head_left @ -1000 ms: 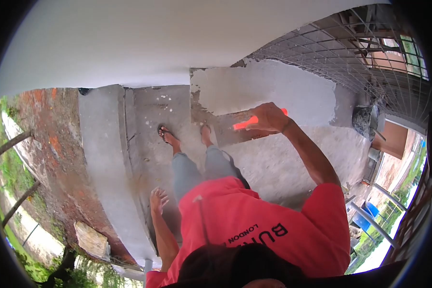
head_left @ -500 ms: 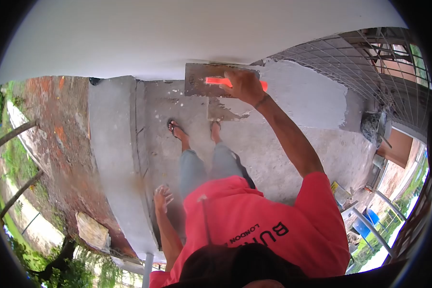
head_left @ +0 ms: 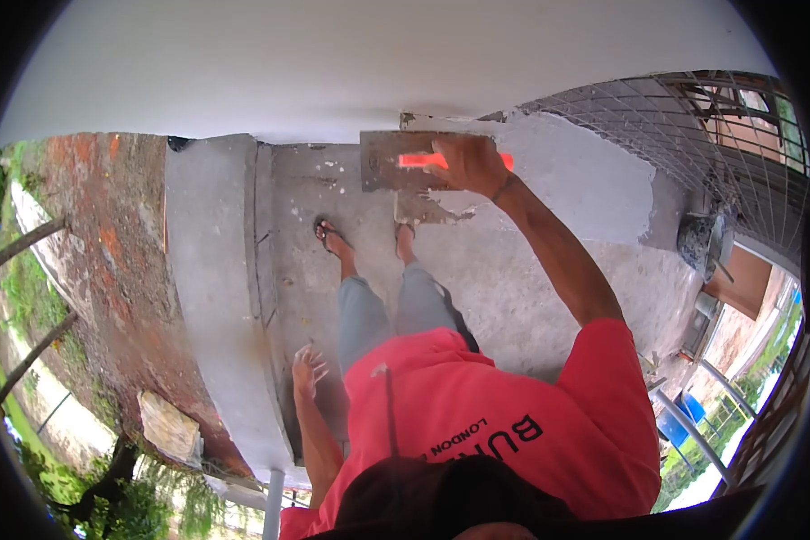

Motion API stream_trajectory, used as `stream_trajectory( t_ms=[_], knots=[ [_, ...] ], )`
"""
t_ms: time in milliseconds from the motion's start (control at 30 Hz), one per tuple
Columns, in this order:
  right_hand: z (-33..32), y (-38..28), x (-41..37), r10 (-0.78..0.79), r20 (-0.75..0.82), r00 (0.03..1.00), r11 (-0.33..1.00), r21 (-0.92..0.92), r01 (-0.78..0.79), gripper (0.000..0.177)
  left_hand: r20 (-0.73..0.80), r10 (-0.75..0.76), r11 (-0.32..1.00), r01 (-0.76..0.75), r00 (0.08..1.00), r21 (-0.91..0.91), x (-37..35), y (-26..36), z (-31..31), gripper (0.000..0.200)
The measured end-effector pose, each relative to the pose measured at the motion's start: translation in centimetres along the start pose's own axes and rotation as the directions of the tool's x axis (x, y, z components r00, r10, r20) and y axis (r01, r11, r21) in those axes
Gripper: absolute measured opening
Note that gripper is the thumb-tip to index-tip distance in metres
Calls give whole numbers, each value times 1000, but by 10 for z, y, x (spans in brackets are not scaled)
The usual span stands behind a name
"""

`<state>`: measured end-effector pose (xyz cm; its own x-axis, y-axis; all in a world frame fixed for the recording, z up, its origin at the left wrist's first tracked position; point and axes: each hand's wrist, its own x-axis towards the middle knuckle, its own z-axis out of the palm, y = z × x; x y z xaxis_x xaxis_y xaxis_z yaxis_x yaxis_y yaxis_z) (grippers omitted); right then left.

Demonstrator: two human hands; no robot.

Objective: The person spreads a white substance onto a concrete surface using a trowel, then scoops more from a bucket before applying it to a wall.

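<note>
My right hand (head_left: 471,166) is wrapped round the red handle of a plastering trowel (head_left: 380,164). Its wide rectangular blade, smeared grey, lies in front of the lower wall, just left of a patch of whitish plaster (head_left: 576,166). Ragged plaster edges (head_left: 427,209) show below the blade. Down at my left side hangs my left hand (head_left: 308,371), its fingers loosely apart and marked with white, with nothing in it.
A metal grille (head_left: 684,121) covers an opening at upper right. Near it stands a dark pan (head_left: 700,241) with a tool handle sticking out. A concrete ledge (head_left: 211,270) runs along my left, with bare ground beyond. My sandalled feet stand on the concrete floor (head_left: 513,279).
My right hand and the trowel have shifted slightly right and down in the view, uncovering a bit of wall edge above the blade. My left hand stays hanging.
</note>
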<state>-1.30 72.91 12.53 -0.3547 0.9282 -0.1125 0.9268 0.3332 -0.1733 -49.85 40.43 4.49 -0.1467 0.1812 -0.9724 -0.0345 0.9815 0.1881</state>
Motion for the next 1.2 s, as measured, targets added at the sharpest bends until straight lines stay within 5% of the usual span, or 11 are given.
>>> stream_trajectory(
  t_ms=[400,600,733,867,1033,1200],
  knots=[
    [-34,-1,-30,93,-56,994,971,224,-78,36,-8,25,1000,-25,1000,-2,0,2,-2,49],
    [-37,44,-43,142,42,989,977,152,-146,38,23,-11,1000,10,1000,20,11,-4,1,46],
    [-29,52,-34,56,18,998,986,153,-58,40,9,14,1000,-15,1000,14,17,1,4,46],
    [-34,32,-58,-12,268,963,980,196,-42,42,5,31,999,-31,1000,10,13,5,6,47],
    [-40,31,-95,-22,353,935,973,222,-61,40,14,18,1000,-18,1000,3,19,-2,6,46],
    [-35,22,-46,20,-13,1000,977,213,-17,37,19,-17,999,17,1000,28,23,-8,9,45]
  ],
)
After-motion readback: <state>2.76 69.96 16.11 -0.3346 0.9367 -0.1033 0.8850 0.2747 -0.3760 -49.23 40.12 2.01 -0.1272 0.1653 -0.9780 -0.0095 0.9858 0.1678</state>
